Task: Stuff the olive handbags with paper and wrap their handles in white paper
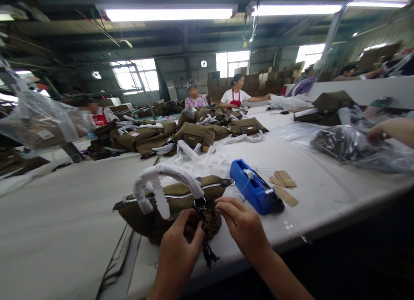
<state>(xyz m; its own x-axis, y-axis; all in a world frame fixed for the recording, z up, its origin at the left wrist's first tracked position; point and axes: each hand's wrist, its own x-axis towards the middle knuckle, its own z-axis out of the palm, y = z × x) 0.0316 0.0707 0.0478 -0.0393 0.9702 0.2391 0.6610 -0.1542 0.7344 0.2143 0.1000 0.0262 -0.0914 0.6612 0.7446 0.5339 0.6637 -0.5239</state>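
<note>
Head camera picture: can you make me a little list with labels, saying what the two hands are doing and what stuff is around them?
Place: long white table in a big workshop
Left hand: pinching the small leopard-print fabric charm
Right hand: fingertips at the same charm
Charm hangs from: olive-green canvas handbag, its handle wrapped in white foam
Right of bag: blue plastic tape dispenser, brown paper strips
Farther back: pile of matching olive bags
Others: seated people across the table; another person's hand on a clear plastic bag

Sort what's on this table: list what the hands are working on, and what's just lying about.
In hand: olive bag, leopard charm, left hand, right hand.
Lying about: blue tape dispenser, brown paper strips, pile of bags, bagged item in plastic.
</note>
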